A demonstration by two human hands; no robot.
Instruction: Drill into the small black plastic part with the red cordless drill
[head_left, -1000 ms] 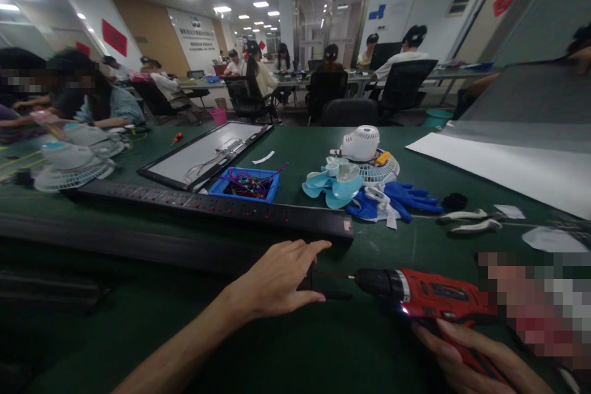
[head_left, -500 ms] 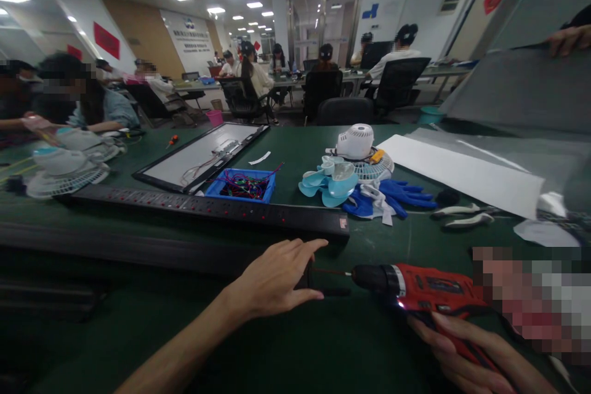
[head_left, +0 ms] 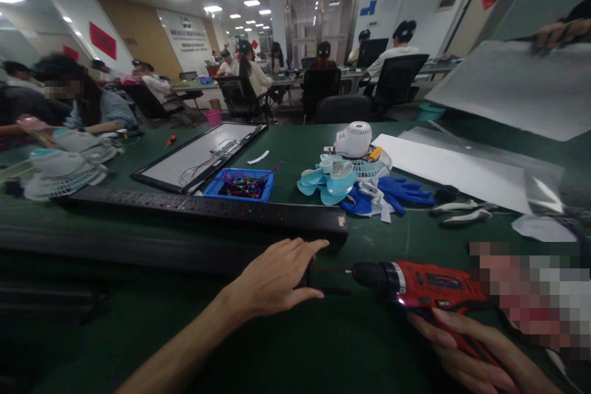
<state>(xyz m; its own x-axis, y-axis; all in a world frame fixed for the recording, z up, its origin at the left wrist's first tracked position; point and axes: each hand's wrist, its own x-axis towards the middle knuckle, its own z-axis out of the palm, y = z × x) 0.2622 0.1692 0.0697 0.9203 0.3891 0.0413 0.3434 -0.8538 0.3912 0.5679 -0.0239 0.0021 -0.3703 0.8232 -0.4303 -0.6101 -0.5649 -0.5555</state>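
My left hand [head_left: 279, 276] is closed round the right end of a long black bar [head_left: 175, 255] that lies across the table; its palm covers most of that end. Gripped by its handle, a red cordless drill [head_left: 431, 286] is in my right hand [head_left: 466, 345], with its small light lit. The thin bit points left at the bar end beside my left fingers; whether its tip touches a screw I cannot see. Just behind the bar lies a black power strip [head_left: 221, 215] with a row of sockets and red marks.
Behind the strip are a blue tray [head_left: 240, 186] of wires and a framed panel [head_left: 198, 157]. Blue fan blades [head_left: 327, 180], a white fan body [head_left: 354, 140], blue gloves [head_left: 397, 194] and pliers [head_left: 464, 215] lie to the right. A person's hand [head_left: 561, 34] holds a translucent sheet [head_left: 512, 83].
At the right, the other person's hand has shifted left and the translucent sheet has lifted and swung up. My hands, the drill and the bar stay nearly still.
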